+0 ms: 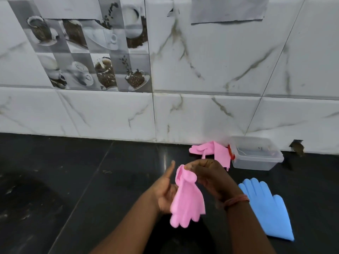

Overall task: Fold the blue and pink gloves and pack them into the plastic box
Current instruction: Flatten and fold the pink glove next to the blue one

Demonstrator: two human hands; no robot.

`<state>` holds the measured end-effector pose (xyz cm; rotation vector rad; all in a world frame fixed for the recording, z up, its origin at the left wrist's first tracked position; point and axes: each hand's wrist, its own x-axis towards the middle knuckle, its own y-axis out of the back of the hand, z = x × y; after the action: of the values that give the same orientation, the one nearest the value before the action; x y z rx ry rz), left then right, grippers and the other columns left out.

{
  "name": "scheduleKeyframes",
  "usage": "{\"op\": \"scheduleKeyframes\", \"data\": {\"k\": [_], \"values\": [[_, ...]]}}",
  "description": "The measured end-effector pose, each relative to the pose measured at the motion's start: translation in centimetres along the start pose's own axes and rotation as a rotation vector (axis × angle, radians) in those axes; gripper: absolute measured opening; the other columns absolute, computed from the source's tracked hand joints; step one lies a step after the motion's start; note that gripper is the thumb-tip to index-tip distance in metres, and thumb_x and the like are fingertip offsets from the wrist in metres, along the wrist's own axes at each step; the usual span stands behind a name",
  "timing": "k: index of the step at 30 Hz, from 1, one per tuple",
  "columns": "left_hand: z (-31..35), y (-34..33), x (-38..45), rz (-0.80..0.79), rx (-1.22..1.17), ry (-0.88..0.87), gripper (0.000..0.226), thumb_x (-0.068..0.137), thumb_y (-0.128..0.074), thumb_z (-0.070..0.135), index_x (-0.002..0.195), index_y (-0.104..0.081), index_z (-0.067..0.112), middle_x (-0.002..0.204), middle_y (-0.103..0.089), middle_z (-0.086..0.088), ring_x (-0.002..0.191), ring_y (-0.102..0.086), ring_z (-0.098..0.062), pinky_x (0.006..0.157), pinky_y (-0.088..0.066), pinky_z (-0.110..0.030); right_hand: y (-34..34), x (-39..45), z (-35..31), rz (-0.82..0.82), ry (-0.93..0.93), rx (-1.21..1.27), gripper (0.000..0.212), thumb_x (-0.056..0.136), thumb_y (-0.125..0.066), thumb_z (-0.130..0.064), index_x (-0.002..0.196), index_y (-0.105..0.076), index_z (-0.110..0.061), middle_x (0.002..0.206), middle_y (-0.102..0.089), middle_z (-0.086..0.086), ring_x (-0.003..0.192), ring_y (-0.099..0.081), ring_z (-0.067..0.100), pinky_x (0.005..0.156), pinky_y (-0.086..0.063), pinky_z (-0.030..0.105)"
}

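A pink glove (186, 202) hangs above the black counter, fingers pointing down. My right hand (207, 176) pinches its cuff from above. My left hand (166, 191) supports it from the left, palm against the glove and thumb raised. A second pink glove (211, 150) lies crumpled by the wall, touching the left side of the clear plastic box (256, 163). The box stands open against the wall and I cannot tell what is inside. Blue gloves (266, 206) lie flat on the counter to the right of my right wrist.
The black counter (73, 180) runs up to a white marble-tiled wall (201, 110). Something red (231, 152) sticks out between the far pink glove and the box. A small hole in the wall (297, 146) is right of the box.
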<state>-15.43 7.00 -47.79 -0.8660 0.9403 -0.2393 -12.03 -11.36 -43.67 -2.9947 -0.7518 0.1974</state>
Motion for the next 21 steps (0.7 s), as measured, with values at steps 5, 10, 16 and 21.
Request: {"op": "scheduleKeyframes", "data": {"k": [5, 10, 16, 21], "values": [[-2.4, -1.6, 2.1, 0.111, -0.008, -0.017, 0.023, 0.096, -0.048, 0.000, 0.104, -0.066, -0.013, 0.096, -0.066, -0.029, 0.090, -0.066, -0.041, 0.103, -0.051, -0.052, -0.8, -2.1, 1.5, -0.028, -0.175, -0.276, 0.014, 0.074, -0.086, -0.022, 0.083, -0.078, -0.014, 0.089, -0.078, 0.011, 0.081, -0.070, 0.016, 0.078, -0.059, 0.032], [-0.3, -2.8, 2.4, 0.192, -0.286, -0.305, 0.012, 0.097, -0.056, -0.005, 0.086, -0.061, -0.007, 0.077, -0.070, -0.024, 0.080, -0.063, -0.037, 0.086, -0.049, -0.058, 2.2, -2.7, -1.1, 0.097, -0.159, -0.739, 0.032, 0.080, -0.076, -0.006, 0.106, -0.070, -0.024, 0.089, -0.072, -0.004, 0.074, -0.066, 0.007, 0.070, -0.055, 0.024], [0.3, -2.5, -0.1, -0.196, -0.531, -0.715, 0.027, 0.077, -0.064, -0.008, 0.094, -0.072, 0.010, 0.104, -0.078, -0.009, 0.086, -0.075, -0.024, 0.064, -0.056, -0.034, 3.0, -1.8, -3.3, 0.700, 0.403, -0.889, 0.026, 0.089, -0.062, 0.001, 0.095, -0.079, -0.018, 0.103, -0.064, 0.009, 0.094, -0.060, 0.025, 0.089, -0.049, 0.039], [-2.0, 3.0, -2.4, -0.290, -0.276, -0.643, 0.056, 0.064, -0.078, 0.073, 0.090, -0.070, 0.024, 0.093, -0.070, 0.001, 0.078, -0.062, -0.016, 0.068, -0.050, -0.031, 3.3, -0.4, 1.3, 0.875, 0.242, -0.461, 0.034, 0.088, -0.057, 0.009, 0.086, -0.076, -0.019, 0.114, -0.059, 0.011, 0.113, -0.057, 0.030, 0.106, -0.045, 0.044]]}}
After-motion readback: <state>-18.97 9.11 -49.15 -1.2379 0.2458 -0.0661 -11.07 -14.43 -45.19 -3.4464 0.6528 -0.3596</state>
